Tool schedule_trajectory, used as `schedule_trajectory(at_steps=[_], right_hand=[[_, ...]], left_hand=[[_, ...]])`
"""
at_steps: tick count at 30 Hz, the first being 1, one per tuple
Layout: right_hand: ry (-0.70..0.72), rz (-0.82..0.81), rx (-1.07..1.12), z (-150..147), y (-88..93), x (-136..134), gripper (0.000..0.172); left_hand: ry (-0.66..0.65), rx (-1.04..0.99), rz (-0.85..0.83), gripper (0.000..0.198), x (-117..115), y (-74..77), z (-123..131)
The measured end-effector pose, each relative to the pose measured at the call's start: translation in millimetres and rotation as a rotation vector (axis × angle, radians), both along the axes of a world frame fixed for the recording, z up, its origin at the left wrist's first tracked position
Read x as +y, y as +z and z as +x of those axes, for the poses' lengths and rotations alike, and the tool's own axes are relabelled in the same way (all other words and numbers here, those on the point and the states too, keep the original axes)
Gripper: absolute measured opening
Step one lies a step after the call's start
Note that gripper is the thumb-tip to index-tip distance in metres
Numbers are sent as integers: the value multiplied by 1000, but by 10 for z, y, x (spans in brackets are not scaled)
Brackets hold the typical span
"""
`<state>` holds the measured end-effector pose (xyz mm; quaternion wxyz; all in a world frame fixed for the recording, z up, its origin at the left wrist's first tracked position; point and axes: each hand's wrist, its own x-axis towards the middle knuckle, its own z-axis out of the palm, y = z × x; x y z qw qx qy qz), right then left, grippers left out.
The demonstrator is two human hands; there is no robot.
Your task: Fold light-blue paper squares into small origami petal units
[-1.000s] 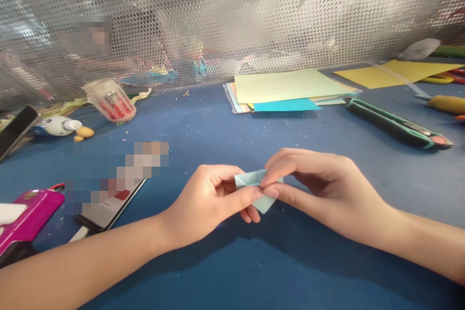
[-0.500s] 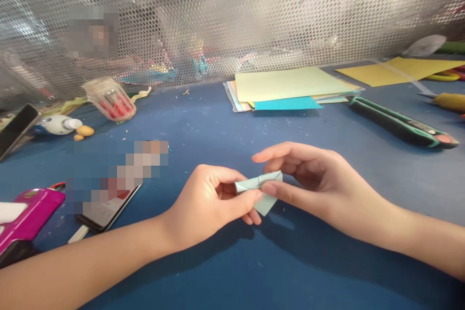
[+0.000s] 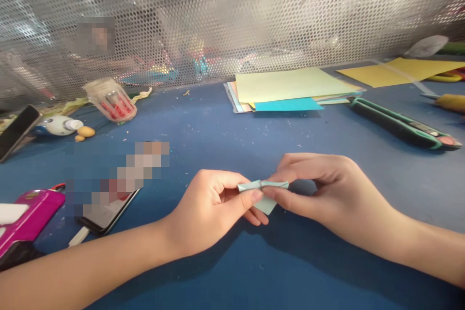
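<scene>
A small piece of folded pale blue-green paper (image 3: 269, 205) is held between my two hands, above the blue table. My left hand (image 3: 218, 208) pinches its left part, thumb on the near side and fingers behind and beneath. From the other side, my right hand (image 3: 323, 189) grips the paper close to its middle with thumb and index finger. A narrow folded edge runs along the top, and a flat corner points down below the thumbs. The fingers cover part of the paper.
Colored paper sheets (image 3: 286, 85) are stacked at the back, with a yellow sheet (image 3: 395, 71) farther right. A utility knife (image 3: 403, 123) lies on the right. At left are a phone (image 3: 109, 213), a magenta object (image 3: 36, 213), a clear jar (image 3: 112, 101) and a white bottle (image 3: 56, 125).
My right thumb and index finger have closed on the paper, the index finger coming down from above. The paper's top edge now tilts flatter, and both hands sit slightly lower.
</scene>
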<state>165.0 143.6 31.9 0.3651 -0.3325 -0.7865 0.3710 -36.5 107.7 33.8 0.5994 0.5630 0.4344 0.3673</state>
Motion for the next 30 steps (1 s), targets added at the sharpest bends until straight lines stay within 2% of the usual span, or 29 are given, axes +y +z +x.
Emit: schedule_trajectory(at_steps=[5, 10, 13, 18, 22, 26, 30], right_hand=[[-36, 39, -10, 1, -23, 7, 14], [-25, -150, 7, 9, -60, 42, 14], [3, -218, 0, 12, -60, 46, 14], [49, -106, 30, 16, -24, 30, 13], [79, -124, 46, 25, -20, 6, 16], [155, -212, 81, 18, 8, 4, 16], [186, -259, 138, 12, 28, 29, 9]], left_hand=[[50, -20, -23, 17, 3, -10, 4], [140, -26, -35, 16, 23, -28, -8], [140, 41, 35, 17, -6, -32, -11], [128, 164, 240, 19, -76, -37, 2], [111, 203, 357, 18, -109, -43, 0], [107, 160, 369, 18, -116, -47, -22], [136, 113, 343, 17, -102, -56, -37]])
